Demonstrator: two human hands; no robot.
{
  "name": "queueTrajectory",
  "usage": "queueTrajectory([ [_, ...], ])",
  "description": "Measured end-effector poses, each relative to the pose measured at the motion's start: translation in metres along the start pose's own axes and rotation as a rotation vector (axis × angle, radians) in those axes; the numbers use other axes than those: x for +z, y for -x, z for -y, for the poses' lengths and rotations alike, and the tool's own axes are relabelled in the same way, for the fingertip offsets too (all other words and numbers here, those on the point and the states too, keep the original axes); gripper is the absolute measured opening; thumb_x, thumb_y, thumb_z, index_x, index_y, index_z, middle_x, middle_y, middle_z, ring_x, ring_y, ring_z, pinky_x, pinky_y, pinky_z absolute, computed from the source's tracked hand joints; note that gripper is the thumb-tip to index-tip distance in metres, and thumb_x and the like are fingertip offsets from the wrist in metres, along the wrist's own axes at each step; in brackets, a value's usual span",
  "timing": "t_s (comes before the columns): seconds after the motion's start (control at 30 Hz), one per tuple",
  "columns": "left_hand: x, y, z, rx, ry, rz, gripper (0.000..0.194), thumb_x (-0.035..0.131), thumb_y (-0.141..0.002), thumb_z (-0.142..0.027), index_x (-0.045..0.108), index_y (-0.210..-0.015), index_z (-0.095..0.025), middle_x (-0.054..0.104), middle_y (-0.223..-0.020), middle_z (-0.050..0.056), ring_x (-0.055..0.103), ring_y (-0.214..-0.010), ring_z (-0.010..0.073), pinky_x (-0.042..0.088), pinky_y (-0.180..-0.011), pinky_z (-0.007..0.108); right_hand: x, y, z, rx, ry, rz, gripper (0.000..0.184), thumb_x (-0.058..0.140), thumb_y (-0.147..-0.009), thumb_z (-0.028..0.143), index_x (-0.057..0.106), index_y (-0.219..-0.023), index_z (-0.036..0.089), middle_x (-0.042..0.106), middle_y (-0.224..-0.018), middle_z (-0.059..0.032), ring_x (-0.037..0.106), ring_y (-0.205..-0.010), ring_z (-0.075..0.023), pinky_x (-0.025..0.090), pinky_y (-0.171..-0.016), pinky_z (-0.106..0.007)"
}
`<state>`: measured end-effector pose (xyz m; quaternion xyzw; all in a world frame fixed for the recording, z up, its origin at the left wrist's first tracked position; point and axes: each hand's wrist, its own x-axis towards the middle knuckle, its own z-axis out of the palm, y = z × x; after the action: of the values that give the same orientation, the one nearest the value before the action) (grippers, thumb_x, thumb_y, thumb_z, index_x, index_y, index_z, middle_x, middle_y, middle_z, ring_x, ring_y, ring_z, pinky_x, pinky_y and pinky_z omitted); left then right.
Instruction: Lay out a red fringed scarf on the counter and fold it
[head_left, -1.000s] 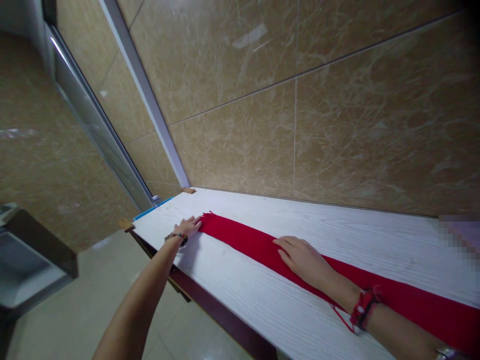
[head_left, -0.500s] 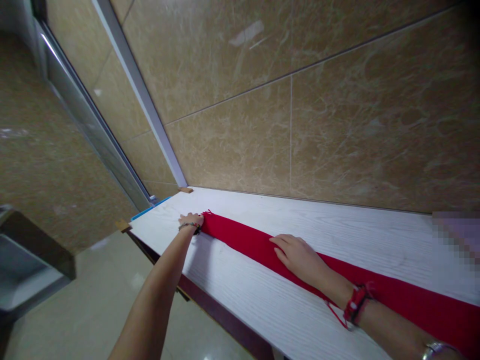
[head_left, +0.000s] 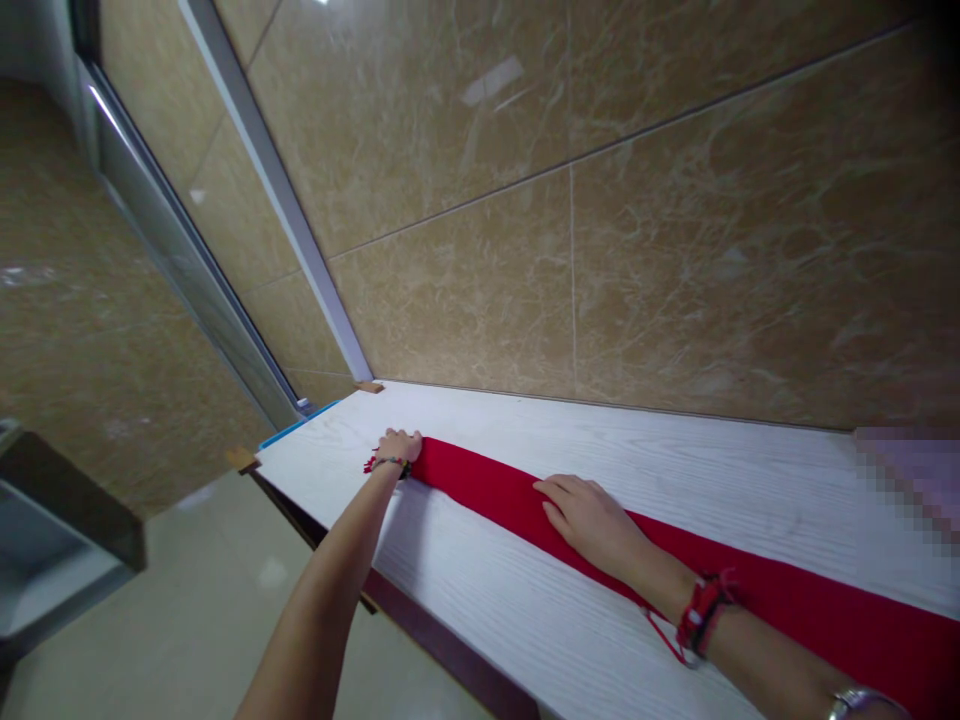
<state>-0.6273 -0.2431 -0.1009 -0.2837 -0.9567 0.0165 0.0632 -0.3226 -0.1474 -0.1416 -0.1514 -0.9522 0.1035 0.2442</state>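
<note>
A long, narrow red scarf (head_left: 480, 485) lies stretched along the white board, running off at the lower right. At its far end my left hand (head_left: 400, 446) has its fingers curled over the cloth, and some red threads stick out beside the wrist. My right hand (head_left: 589, 515) rests palm down on the scarf's middle, fingers extended and lying flat. Under the right wrist, part of the cloth is hidden. Bracelets sit on both wrists; a red cord hangs by the right one.
The white wood-grain board (head_left: 480, 570) runs along a brown marble-tiled wall (head_left: 450, 310). Small brown blocks (head_left: 369, 386) sit at its far corners, with a blue edge between them. A metal-framed panel (head_left: 187, 230) and a dark-framed box (head_left: 67, 540) stand at the left.
My left hand has shifted slightly right over the scarf's end, and the threads now show left of the wrist. My right hand stays nearly in place; the view has moved a little.
</note>
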Motion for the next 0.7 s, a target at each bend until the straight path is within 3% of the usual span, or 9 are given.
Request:
queueTrajectory([
  [0.07,-0.009,-0.002,0.015,-0.094,-0.006,-0.035,0.046,0.026,-0.088,-0.042,0.052,-0.110,-0.012,0.048,-0.117,0.023,0.043,-0.108,0.0405,0.039,-0.074,0.059,-0.003,0.000,0.002,0.004,0.000,0.013,0.031,0.040,-0.083,0.017,0.059,-0.108,0.014,0.061,-0.104,-0.0091,0.055,-0.095,-0.0194,0.042,-0.085,-0.035],
  [0.13,-0.016,-0.001,0.022,-0.115,-0.014,-0.086,0.050,0.021,-0.088,-0.042,0.048,-0.115,-0.011,0.041,-0.124,0.025,0.035,-0.114,0.0456,0.034,-0.074,0.064,-0.005,-0.001,0.004,0.008,-0.003,0.018,0.031,0.039,-0.083,0.017,0.059,-0.108,0.014,0.061,-0.104,-0.0094,0.055,-0.094,-0.0195,0.042,-0.085,-0.035],
  [0.23,-0.016,0.011,0.012,0.009,-0.026,-0.120,0.044,0.023,-0.087,-0.035,0.049,-0.115,-0.012,0.043,-0.121,0.024,0.038,-0.113,0.0406,0.034,-0.080,0.058,-0.005,-0.001,0.003,0.011,-0.008,0.008,0.032,0.038,-0.083,0.018,0.059,-0.107,0.015,0.062,-0.103,-0.0095,0.055,-0.094,-0.0198,0.042,-0.084,-0.035],
  [0.37,0.003,0.028,-0.013,0.173,-0.022,-0.077,0.035,0.036,-0.083,-0.031,0.055,-0.107,-0.014,0.051,-0.111,0.020,0.047,-0.106,0.0323,0.037,-0.083,0.048,0.002,-0.001,-0.001,0.001,-0.005,-0.001,0.032,0.038,-0.083,0.019,0.059,-0.107,0.017,0.062,-0.103,-0.0089,0.055,-0.095,-0.0199,0.042,-0.085,-0.036],
  [0.43,0.006,0.027,-0.014,0.110,-0.007,-0.067,0.038,0.033,-0.084,-0.032,0.052,-0.111,-0.015,0.051,-0.113,0.020,0.048,-0.104,0.0333,0.039,-0.080,0.048,0.003,0.000,-0.001,-0.002,0.016,0.004,0.032,0.038,-0.084,0.019,0.059,-0.108,0.017,0.061,-0.104,-0.0095,0.055,-0.096,-0.0201,0.042,-0.086,-0.036],
  [0.53,-0.005,0.016,0.002,-0.074,0.024,-0.042,0.042,0.029,-0.084,-0.033,0.052,-0.113,-0.013,0.050,-0.115,0.022,0.047,-0.106,0.0382,0.037,-0.079,0.054,0.000,0.002,0.002,-0.044,0.068,-0.003,0.034,0.038,-0.084,0.018,0.057,-0.112,0.016,0.056,-0.115,-0.0120,0.050,-0.105,-0.0220,0.040,-0.089,-0.038],
  [0.6,-0.015,0.011,0.013,-0.150,0.039,-0.044,0.044,0.030,-0.084,-0.037,0.051,-0.114,-0.012,0.045,-0.122,0.024,0.037,-0.114,0.0439,0.030,-0.083,0.061,-0.006,0.001,0.005,-0.104,0.083,0.015,0.035,0.037,-0.085,0.018,0.055,-0.115,0.018,0.049,-0.125,-0.0113,0.044,-0.114,-0.0228,0.036,-0.094,-0.040],
  [0.7,-0.019,0.020,0.009,-0.094,0.053,-0.091,0.048,0.028,-0.086,-0.042,0.041,-0.125,-0.016,0.029,-0.137,0.019,0.017,-0.125,0.0437,0.020,-0.091,0.062,-0.015,-0.009,0.014,-0.157,0.056,0.111,0.038,0.036,-0.087,0.027,0.047,-0.124,0.022,0.039,-0.135,-0.0072,0.033,-0.123,-0.0249,0.029,-0.099,-0.045],
])
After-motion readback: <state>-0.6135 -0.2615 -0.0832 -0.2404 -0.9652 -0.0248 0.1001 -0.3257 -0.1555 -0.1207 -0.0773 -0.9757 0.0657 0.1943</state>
